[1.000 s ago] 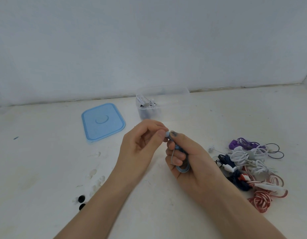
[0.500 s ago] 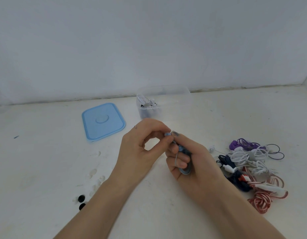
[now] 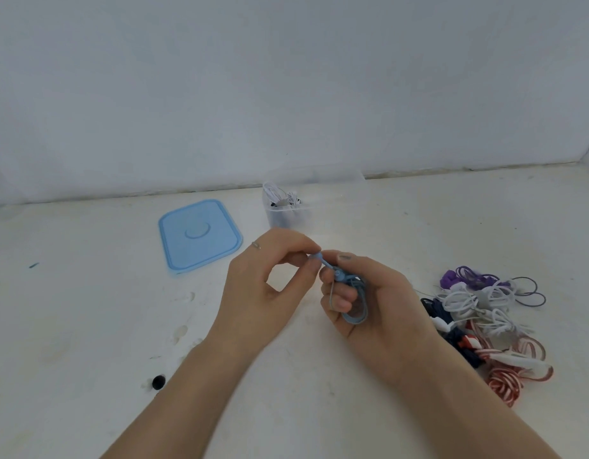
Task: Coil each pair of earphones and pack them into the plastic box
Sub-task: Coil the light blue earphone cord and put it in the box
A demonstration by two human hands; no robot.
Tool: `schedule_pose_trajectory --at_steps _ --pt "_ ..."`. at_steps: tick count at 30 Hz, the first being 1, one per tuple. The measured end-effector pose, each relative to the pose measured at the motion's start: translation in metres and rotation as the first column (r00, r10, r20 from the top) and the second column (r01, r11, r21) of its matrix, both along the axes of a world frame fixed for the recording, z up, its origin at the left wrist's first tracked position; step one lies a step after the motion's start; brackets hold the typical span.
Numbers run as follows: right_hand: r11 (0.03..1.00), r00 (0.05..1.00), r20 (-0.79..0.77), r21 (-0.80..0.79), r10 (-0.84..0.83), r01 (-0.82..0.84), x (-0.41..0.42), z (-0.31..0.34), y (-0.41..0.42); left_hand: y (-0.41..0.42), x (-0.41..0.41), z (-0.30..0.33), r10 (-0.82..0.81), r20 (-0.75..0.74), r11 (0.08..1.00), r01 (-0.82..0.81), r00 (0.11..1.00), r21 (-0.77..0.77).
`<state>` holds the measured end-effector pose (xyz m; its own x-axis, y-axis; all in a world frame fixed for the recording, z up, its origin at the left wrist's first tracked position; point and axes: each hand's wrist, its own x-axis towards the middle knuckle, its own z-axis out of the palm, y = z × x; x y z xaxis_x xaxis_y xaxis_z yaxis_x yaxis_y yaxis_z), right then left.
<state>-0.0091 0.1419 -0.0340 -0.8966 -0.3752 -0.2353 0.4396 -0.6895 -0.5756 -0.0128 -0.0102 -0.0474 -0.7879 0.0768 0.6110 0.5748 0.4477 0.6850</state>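
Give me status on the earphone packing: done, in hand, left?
Done: a few coiled pairs, white among them, already sit in the plastic box; its blue lid lies off to the side. In hand: the right hand holds the coiled blue earphones while the left hand pinches their end. Left: a pile of earphones on the table, purple, white, navy and red-striped.

Plain indoor worktop, my scuffed white table (image 3: 87,326) against a bare white wall (image 3: 286,77), blue lid (image 3: 200,235) left of the plastic box (image 3: 288,207), earphone heap (image 3: 485,323) to its right
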Motion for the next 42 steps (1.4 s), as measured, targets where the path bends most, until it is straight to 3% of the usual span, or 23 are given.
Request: schedule_pose_trajectory --at_steps 3,14,19,25,34,39,42 --pt "1.0 0.999 -0.035 0.025 0.0 0.001 -0.002 -0.002 0.001 -0.003 -0.003 -0.002 0.026 -0.032 0.999 -0.027 0.999 -0.022" --pt "0.938 0.959 -0.14 0.214 -0.248 0.274 -0.015 -0.01 0.011 -0.006 -0.005 0.002 0.032 0.256 0.944 -0.113 0.966 0.309" --pt "0.926 0.932 -0.148 0.138 -0.332 0.351 -0.016 -0.013 0.015 -0.005 -0.007 0.004 0.004 0.294 0.909 -0.126 0.956 0.398" --pt "0.914 0.917 -0.12 0.107 -0.379 0.392 -0.018 -0.01 0.016 -0.006 -0.01 -0.001 -0.021 0.34 0.926 -0.11 0.94 0.361" --pt "0.863 0.898 -0.262 0.28 -0.352 0.42 -0.016 -0.014 0.017 -0.001 -0.011 -0.008 0.099 0.398 0.975 -0.17 0.912 0.146" --pt "0.841 0.882 -0.277 0.291 -0.382 0.456 -0.016 -0.015 0.017 -0.004 -0.014 -0.009 0.131 0.412 0.971 -0.2 0.902 0.13" --pt "0.836 0.878 -0.281 0.295 -0.388 0.463 -0.016 -0.015 0.017 -0.004 -0.012 -0.009 0.109 0.404 0.993 -0.119 0.908 0.001"
